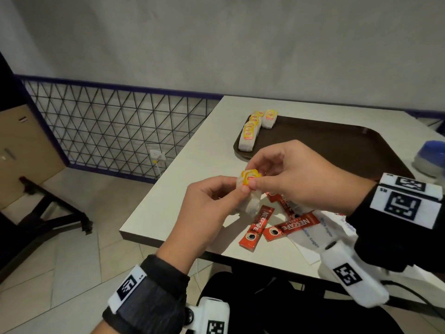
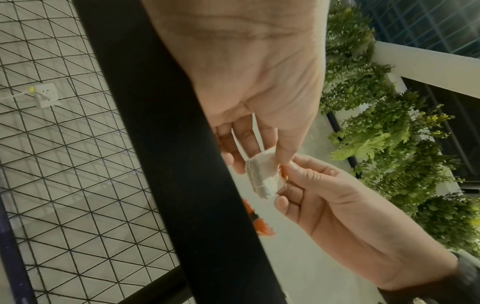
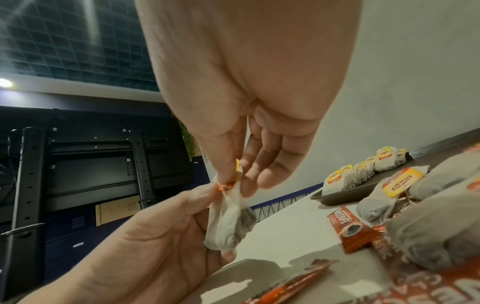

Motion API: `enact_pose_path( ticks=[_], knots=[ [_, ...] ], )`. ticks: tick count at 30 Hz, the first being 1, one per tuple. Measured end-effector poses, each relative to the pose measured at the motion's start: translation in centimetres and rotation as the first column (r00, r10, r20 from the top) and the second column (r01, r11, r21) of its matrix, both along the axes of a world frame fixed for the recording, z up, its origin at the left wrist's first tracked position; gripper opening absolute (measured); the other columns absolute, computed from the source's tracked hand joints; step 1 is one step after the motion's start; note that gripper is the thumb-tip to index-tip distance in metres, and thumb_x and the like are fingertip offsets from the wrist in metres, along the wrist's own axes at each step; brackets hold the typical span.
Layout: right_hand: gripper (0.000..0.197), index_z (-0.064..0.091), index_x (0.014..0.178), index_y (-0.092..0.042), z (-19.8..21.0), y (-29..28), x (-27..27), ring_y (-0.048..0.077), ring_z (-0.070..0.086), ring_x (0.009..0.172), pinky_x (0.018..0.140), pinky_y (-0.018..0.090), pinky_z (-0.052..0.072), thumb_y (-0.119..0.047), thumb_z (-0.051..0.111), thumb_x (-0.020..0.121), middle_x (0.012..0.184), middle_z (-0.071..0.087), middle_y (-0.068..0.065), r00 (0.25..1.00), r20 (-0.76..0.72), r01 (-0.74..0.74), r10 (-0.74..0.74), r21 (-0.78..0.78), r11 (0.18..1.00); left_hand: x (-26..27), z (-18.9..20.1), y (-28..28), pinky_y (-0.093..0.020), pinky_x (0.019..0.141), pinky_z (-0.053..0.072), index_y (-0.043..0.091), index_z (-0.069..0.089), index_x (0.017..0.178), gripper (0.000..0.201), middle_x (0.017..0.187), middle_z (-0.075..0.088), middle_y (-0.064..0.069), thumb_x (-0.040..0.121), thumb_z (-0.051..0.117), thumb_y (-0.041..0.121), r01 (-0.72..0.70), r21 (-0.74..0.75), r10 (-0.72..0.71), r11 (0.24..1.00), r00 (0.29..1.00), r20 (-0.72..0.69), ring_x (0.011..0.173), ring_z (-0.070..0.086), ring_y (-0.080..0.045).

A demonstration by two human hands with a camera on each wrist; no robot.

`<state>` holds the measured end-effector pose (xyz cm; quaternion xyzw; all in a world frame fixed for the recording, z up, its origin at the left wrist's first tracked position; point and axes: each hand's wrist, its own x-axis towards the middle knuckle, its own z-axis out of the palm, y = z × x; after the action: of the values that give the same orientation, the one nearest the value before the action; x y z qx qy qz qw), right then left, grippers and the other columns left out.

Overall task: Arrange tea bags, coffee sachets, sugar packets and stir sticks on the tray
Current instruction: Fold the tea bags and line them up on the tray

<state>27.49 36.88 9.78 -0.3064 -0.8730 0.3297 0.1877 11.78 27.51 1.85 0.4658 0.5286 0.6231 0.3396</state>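
Both hands hold one white tea bag (image 1: 248,189) with a yellow tag above the table's near left corner. My left hand (image 1: 239,190) pinches it from the left, and my right hand (image 1: 252,185) pinches its tag end from the right. The wrist views show the same tea bag (image 2: 262,176) (image 3: 231,224) hanging between the fingertips. A row of tea bags (image 1: 251,131) lies along the left edge of the brown tray (image 1: 337,145). Red coffee sachets (image 1: 260,224) and white sugar packets (image 1: 320,235) lie on the table under my right wrist. More loose tea bags (image 3: 400,185) lie beside the sachets.
A blue and white object (image 1: 431,157) stands at the tray's right side. The white table (image 1: 183,189) ends just left of my hands, with tiled floor and a wire mesh fence (image 1: 108,126) beyond. A dark chair base (image 1: 48,208) stands on the floor at left.
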Motion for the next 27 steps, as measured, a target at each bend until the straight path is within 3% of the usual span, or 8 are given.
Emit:
enact_pose_path(
  ticks=[6,8,10,12,17,22,25,27],
  knots=[
    [0.017,0.078,0.096,-0.024,0.0,0.0,0.1,0.026,0.073,0.082,0.074,0.051,0.062,-0.038,0.077,0.086,0.086,0.077,0.001,1.0,0.027,-0.009,0.011,-0.054,0.998,0.0,0.1,-0.2,-0.045,0.077,0.062,0.017,0.08,0.099,0.014,0.088,0.078,-0.003,0.09,0.072,0.023,-0.005,-0.005,0.005,1.0,1.0,-0.018,0.087,0.072,-0.027],
    [0.016,0.079,0.09,-0.023,0.1,0.2,0.2,0.023,0.07,0.073,0.069,0.044,0.061,-0.038,0.077,0.086,0.081,0.076,0.001,0.999,0.044,-0.002,0.005,-0.069,0.998,0.0,0.0,-0.1,-0.038,0.074,0.064,0.017,0.08,0.1,0.014,0.088,0.078,-0.002,0.09,0.071,0.023,-0.003,-0.006,0.003,1.0,1.0,-0.019,0.085,0.073,-0.024],
    [0.013,0.079,0.085,-0.023,0.3,0.2,0.2,0.011,0.064,0.063,0.063,0.033,0.058,-0.036,0.078,0.085,0.075,0.075,-0.001,0.998,0.065,0.011,-0.006,-0.075,0.997,-0.1,0.1,-0.1,-0.033,0.074,0.063,0.015,0.08,0.101,0.014,0.089,0.079,-0.002,0.09,0.072,0.019,0.015,-0.015,-0.016,1.0,1.0,-0.006,0.086,0.074,-0.023],
    [0.011,0.078,0.085,-0.024,0.4,0.3,0.3,0.004,0.063,0.062,0.062,0.026,0.056,-0.035,0.079,0.085,0.073,0.074,-0.005,0.997,0.071,0.028,-0.023,-0.078,0.997,-0.1,0.0,-0.1,-0.034,0.078,0.063,0.014,0.079,0.104,0.016,0.091,0.079,-0.004,0.09,0.072,0.015,0.031,-0.022,-0.031,0.999,0.999,0.004,0.088,0.075,-0.023],
    [0.01,0.079,0.093,-0.025,0.9,0.4,0.4,0.019,0.075,0.081,0.078,0.04,0.064,-0.032,0.079,0.086,0.086,0.078,0.0,0.992,0.121,-0.006,0.019,-0.112,0.994,0.0,0.1,-0.2,-0.035,0.078,0.063,0.014,0.08,0.103,0.015,0.09,0.079,-0.004,0.09,0.072,0.015,0.032,-0.04,-0.033,0.999,0.999,-0.023,0.088,0.075,-0.023],
    [0.018,0.076,0.096,-0.014,2.4,2.6,0.7,0.016,0.072,0.076,0.068,0.028,0.057,-0.03,0.077,0.088,0.089,0.078,0.009,0.957,0.278,-0.024,0.087,-0.224,0.974,0.1,0.3,0.1,-0.039,0.085,0.061,0.022,0.081,0.099,0.014,0.09,0.079,0.003,0.086,0.077,0.018,0.011,-0.072,-0.017,0.997,0.997,-0.074,0.087,0.075,-0.016],
    [0.02,0.07,0.103,-0.005,3.9,6.8,0.9,0.018,0.063,0.076,0.069,0.032,0.05,-0.021,0.074,0.091,0.097,0.074,0.02,0.951,0.307,0.114,-0.035,-0.245,0.963,-0.5,-0.1,0.5,-0.037,0.08,0.057,0.023,0.081,0.094,0.013,0.089,0.078,-0.002,0.084,0.079,0.014,0.003,-0.088,0.002,0.996,0.999,0.054,0.084,0.076,-0.02],
    [0.016,0.065,0.102,-0.001,4.6,10.2,0.7,0.016,0.06,0.071,0.066,0.03,0.047,-0.014,0.071,0.093,0.086,0.07,0.018,0.947,0.28,0.228,-0.158,-0.237,0.944,-0.7,-0.3,0.3,-0.043,0.083,0.056,0.022,0.081,0.092,0.012,0.088,0.077,-0.006,0.084,0.078,0.012,0.032,-0.102,-0.018,0.994,0.991,0.133,0.085,0.076,-0.025]
  ],
)
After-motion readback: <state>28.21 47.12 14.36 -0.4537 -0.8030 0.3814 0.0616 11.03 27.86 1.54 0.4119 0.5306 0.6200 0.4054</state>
